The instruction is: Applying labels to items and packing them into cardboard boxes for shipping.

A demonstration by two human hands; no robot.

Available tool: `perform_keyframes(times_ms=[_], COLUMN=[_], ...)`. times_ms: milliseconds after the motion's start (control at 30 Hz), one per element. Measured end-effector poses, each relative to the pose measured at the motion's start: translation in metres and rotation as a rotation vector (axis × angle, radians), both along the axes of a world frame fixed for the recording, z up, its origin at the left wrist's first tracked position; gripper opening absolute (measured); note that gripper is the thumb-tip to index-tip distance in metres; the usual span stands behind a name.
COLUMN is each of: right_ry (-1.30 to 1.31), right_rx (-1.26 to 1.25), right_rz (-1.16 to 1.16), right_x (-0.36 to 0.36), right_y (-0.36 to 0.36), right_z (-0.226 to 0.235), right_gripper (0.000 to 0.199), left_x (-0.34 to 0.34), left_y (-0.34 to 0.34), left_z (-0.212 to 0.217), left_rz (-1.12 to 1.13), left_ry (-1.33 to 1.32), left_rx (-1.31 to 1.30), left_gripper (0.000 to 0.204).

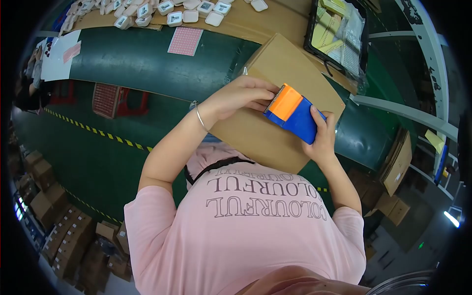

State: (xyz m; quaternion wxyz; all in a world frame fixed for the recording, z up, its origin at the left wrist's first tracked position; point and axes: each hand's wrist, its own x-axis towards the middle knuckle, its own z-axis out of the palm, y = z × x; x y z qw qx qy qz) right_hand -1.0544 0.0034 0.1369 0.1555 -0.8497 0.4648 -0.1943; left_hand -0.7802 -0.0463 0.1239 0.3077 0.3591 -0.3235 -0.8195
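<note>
My right hand (pixel 322 135) is wrapped round the blue end of a blue and orange tape dispenser (pixel 305 122). The dispenser is tilted over a closed brown cardboard box (pixel 265 140), its dark serrated edge toward my left hand. Curled at that toothed edge are the fingers of my left hand (pixel 241 97), brought together. What they pinch, perhaps a tape end, cannot be made out. A bit of clear film shows at the box's left edge, beside my left wrist. The box stands in front of my body, set askew on a green work surface (pixel 132 56).
Many small white cases (pixel 191 16) lie on cardboard at the back left. A pink printed sheet (pixel 185 41) rests on the green surface. At the back right is a black tray (pixel 310 34) with yellow strips and plastic bags. A metal rail (pixel 408 112) crosses at right.
</note>
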Motion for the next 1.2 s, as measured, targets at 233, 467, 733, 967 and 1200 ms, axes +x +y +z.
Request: perform_keyframes(times_ms=[233, 467, 733, 967, 1200], right_ry=[-0.01, -0.02, 0.002, 0.137, 0.229], right_rx=[-0.039, -0.059, -0.042, 0.256, 0.297], right_rz=[0.016, 0.02, 0.021, -0.032, 0.023], right_x=[0.001, 0.001, 0.001, -0.005, -0.014], right_y=[-0.001, -0.001, -0.003, -0.002, -0.01], right_z=[-0.001, -0.002, 0.003, 0.042, 0.048], right_gripper=[0.077, 0.076, 0.077, 0.086, 0.085], left_x=[0.001, -0.001, -0.005, 0.067, 0.142], left_y=[-0.008, -0.01, -0.014, -0.048, -0.073], left_z=[-0.001, -0.013, -0.018, -0.025, -0.039], left_rz=[-0.013, -0.028, -0.038, 0.183, 0.082], left_ry=[-0.009, -0.1, -0.163, -0.407, -0.604], left_rx=[-0.004, -0.044, -0.112, -0.33, -0.205], left_gripper=[0.036, 0.029, 0.024, 0.013, 0.022])
